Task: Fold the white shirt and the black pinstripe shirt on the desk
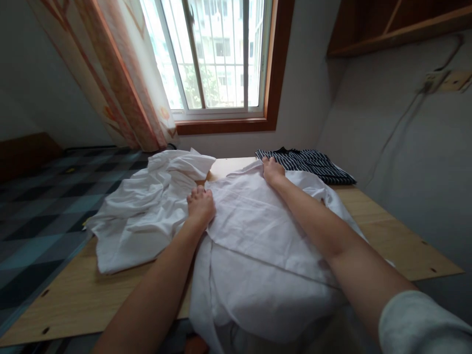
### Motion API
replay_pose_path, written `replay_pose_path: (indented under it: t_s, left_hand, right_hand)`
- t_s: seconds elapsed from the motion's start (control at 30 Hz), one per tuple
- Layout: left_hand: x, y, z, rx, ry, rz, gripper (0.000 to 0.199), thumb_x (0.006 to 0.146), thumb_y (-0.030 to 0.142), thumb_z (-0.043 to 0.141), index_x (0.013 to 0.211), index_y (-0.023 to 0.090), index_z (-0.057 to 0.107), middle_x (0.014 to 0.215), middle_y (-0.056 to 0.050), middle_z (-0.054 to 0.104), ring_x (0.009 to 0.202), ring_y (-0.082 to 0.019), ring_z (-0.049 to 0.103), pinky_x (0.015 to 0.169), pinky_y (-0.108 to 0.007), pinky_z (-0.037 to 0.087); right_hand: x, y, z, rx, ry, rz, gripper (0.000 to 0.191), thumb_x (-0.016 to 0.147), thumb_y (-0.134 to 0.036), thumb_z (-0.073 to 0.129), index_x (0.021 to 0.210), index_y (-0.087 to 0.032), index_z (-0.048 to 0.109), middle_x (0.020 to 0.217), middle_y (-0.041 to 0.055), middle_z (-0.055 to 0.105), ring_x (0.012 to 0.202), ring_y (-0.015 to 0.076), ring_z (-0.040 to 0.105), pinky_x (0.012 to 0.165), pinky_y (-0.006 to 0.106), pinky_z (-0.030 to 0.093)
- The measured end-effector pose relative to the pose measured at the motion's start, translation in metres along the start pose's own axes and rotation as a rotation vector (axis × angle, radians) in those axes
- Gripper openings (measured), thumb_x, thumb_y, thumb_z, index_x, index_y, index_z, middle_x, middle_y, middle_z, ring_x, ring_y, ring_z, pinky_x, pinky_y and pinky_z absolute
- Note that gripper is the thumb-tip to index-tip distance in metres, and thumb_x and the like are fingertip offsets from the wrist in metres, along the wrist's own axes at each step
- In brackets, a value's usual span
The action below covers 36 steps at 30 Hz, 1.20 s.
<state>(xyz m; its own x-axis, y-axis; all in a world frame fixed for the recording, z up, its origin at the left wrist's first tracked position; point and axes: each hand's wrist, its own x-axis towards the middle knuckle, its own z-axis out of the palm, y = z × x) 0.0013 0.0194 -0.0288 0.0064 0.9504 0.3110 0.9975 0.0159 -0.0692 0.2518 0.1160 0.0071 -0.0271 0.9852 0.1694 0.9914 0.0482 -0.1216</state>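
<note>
A white garment (254, 231) is spread over the wooden board and hangs past its near edge. At its left far corner my left hand (201, 204) has its fingers curled on the cloth. Farther back, my right hand (273, 171) grips the garment's far edge, fingers bent round the fabric. Left of my left hand lies a second white garment (143, 211), rumpled. Beyond my right hand rests a folded black-and-white striped garment (309, 164).
The wooden board (391, 226) carries all the clothes. A bed with a checked cover (33, 216) adjoins it on the left. Behind are a window and a curtain (121, 73); on the right wall, a shelf (398, 34) and a socket with a cable (435, 81).
</note>
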Motion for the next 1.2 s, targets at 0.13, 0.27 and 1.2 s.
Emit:
replay_pose_path:
  t_s: [0.13, 0.27, 1.2]
  left_hand:
    - [-0.002, 0.011, 0.001, -0.109, 0.075, 0.142, 0.044, 0.092, 0.021, 0.037, 0.129, 0.014, 0.060, 0.138, -0.015, 0.053, 0.131, -0.030, 0.042, 0.109, -0.041, 0.032]
    - [-0.006, 0.023, 0.014, -0.167, -0.114, 0.266, 0.053, 0.097, 0.031, 0.034, 0.147, 0.012, 0.043, 0.153, -0.014, 0.042, 0.142, -0.027, 0.034, 0.116, -0.041, 0.025]
    - [-0.005, 0.023, 0.014, -0.118, -0.341, 0.199, 0.067, 0.096, 0.059, 0.021, 0.155, 0.027, 0.029, 0.165, -0.008, 0.016, 0.151, -0.034, 0.011, 0.115, -0.066, 0.011]
  right_hand:
    - [-0.022, -0.012, 0.002, -0.076, 0.147, -0.098, 0.045, 0.096, -0.020, 0.041, 0.140, -0.014, 0.046, 0.141, 0.0218, 0.047, 0.122, 0.0319, 0.048, 0.096, 0.041, 0.040]
    - [-0.056, -0.023, 0.013, -0.058, 0.027, -0.307, 0.037, 0.096, -0.018, 0.038, 0.123, -0.015, 0.063, 0.132, 0.0188, 0.057, 0.123, 0.0296, 0.048, 0.102, 0.042, 0.037]
    - [-0.104, 0.116, -0.001, 0.006, 0.138, -0.014, 0.028, 0.090, -0.024, 0.057, 0.115, -0.016, 0.068, 0.121, 0.0128, 0.067, 0.113, 0.0245, 0.060, 0.096, 0.034, 0.044]
